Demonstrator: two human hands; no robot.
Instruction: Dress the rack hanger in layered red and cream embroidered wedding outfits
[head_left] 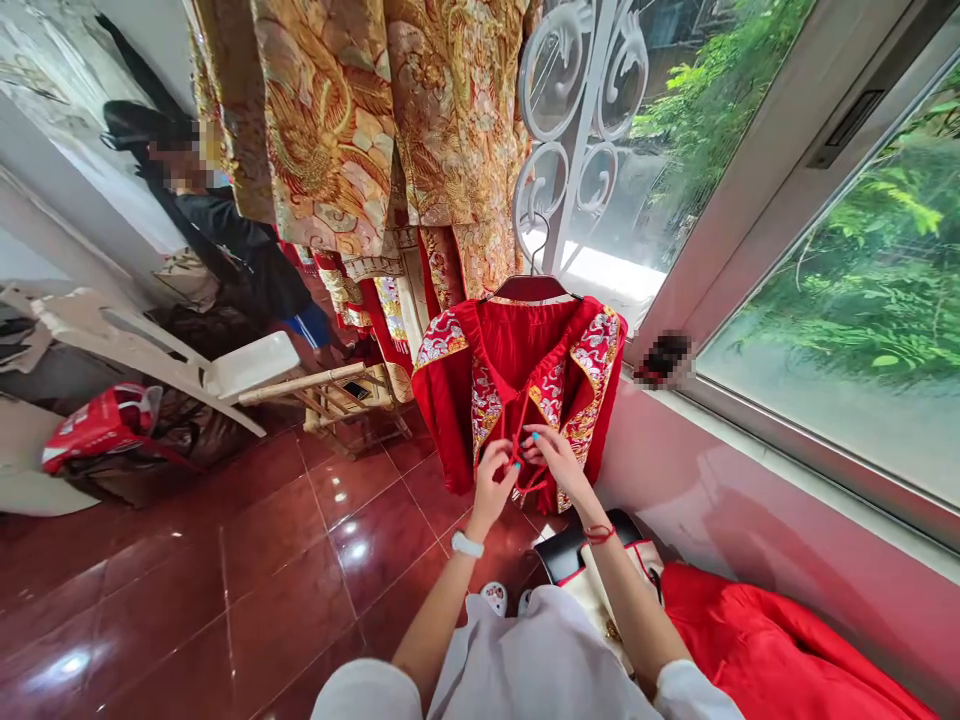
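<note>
A red embroidered jacket hangs on a hanger from a white scrolled metal stand by the window. Both my hands are at its front opening. My left hand pinches a thin red tie cord of the jacket. My right hand, fingers closed, grips the same cord from the other side. The hands almost touch.
Gold embroidered garments hang behind the jacket. Another person in dark clothes is at the far left. A white folding chair, a red bag, a wooden stool, red cloth and a black bag stand about on the red tiled floor.
</note>
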